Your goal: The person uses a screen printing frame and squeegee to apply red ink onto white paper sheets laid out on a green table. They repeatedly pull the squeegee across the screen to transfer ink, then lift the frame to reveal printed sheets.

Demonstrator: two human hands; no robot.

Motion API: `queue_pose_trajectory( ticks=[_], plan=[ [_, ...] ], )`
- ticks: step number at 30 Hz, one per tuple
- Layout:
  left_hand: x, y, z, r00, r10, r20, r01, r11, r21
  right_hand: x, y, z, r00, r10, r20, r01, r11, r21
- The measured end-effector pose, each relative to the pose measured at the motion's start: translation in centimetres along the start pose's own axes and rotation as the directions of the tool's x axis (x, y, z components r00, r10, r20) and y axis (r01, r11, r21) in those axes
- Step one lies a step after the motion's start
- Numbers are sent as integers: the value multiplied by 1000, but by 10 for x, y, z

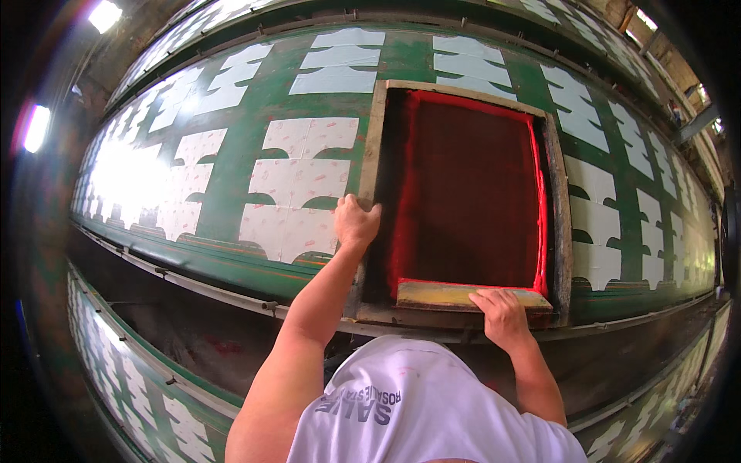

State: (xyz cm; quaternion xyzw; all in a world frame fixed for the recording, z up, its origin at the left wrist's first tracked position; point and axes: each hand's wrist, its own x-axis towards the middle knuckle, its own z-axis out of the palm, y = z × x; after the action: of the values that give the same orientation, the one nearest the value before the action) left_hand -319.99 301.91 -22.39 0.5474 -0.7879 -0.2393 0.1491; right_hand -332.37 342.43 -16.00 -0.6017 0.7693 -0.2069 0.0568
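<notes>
A screen printing frame (373,139) with wooden sides lies over the long green table, its dark mesh (471,185) edged with bright red ink. My left hand (357,221) is closed on the frame's left side, thumb over the wood. Along the near end of the mesh rests a wide wooden squeegee (432,294), with red ink on its far side. My right hand (502,312) grips the squeegee toward its right end, fingers over the top edge. What lies under the frame is hidden.
White cut fabric pieces (297,185) with small red prints lie left of the frame. Plain pale pieces (594,224) lie right of it and along the far row (340,62). A metal rail (208,284) edges the near side. Another table of pieces (139,386) stands lower left.
</notes>
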Motion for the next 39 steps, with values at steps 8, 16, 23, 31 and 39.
queue_pose_trajectory(
  ticks=[8, 16, 23, 31, 39],
  plan=[
    [-3, -15, 3, 986, 159, -58, -165, 978, -126, 33, -19, -9, 979, 148, 138, -145, 989, -32],
    [-3, -17, 5, 974, 196, -110, -212, 964, -160, 7, -52, 25, 997, 67, -39, -71, 991, -111],
    [-1, -13, 6, 969, 209, -131, -230, 959, -168, 57, 9, 43, 991, 19, -133, -46, 977, -206],
    [1, -8, 11, 986, 145, -78, -152, 984, -98, 218, 141, 36, 996, 12, -86, -37, 953, -302],
    [-6, -7, 13, 984, 97, -149, -107, 992, -63, 370, 258, 36, 984, -43, -170, -19, 938, -345]
  ],
)
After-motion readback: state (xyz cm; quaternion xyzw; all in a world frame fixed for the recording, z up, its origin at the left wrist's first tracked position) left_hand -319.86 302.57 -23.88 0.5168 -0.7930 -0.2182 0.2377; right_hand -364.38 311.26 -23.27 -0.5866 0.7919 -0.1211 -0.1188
